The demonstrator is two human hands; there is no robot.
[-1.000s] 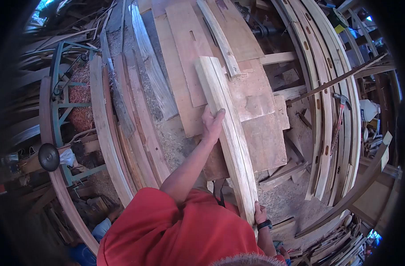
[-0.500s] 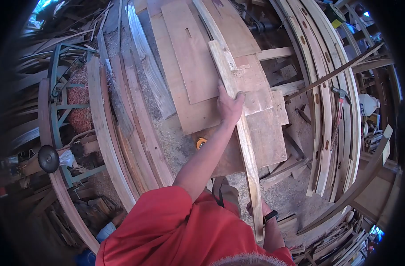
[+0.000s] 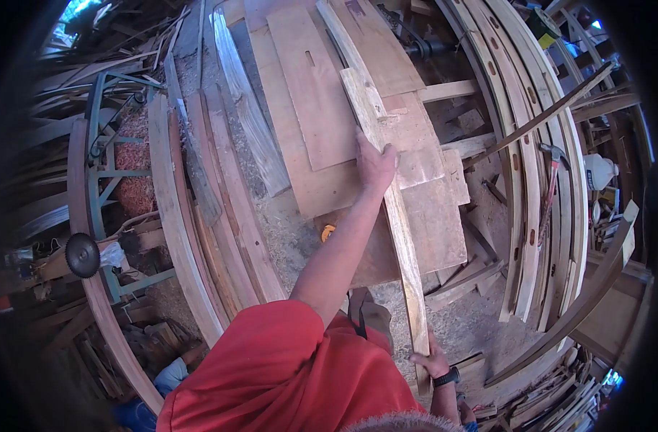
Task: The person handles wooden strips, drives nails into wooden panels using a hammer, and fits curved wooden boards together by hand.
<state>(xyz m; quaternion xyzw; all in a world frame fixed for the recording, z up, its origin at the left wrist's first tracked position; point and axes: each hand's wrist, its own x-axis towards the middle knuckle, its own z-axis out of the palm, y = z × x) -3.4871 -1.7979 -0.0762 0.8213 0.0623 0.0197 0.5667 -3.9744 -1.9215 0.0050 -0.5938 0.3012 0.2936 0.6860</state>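
A long, narrow wooden strip (image 3: 403, 252) runs from the plywood-topped bench towards my body. My left hand (image 3: 376, 167) is wrapped round its upper part, thumb on the right edge. Close to my body, my right hand (image 3: 431, 360), with a dark watch at the wrist, grips the strip's near end from the right. Beneath the strip lie overlapping plywood sheets (image 3: 311, 93). Another wooden strip (image 3: 349, 50) rests on them just beyond the held one. A small yellow-orange object (image 3: 328, 232), perhaps a tape measure, sits at the bench's left side.
Long boards (image 3: 235, 209) lie to the left, beside a green metal frame (image 3: 96, 173) and a circular saw blade (image 3: 82, 255). On the right, slotted timbers (image 3: 512, 158) carry a hammer (image 3: 553, 160). A curved plank (image 3: 588, 309) slants at the lower right. Sawdust covers the floor.
My right hand has come up round the strip's right edge, and its fingers now show on the wood. My left hand keeps its hold at nearly the same spot.
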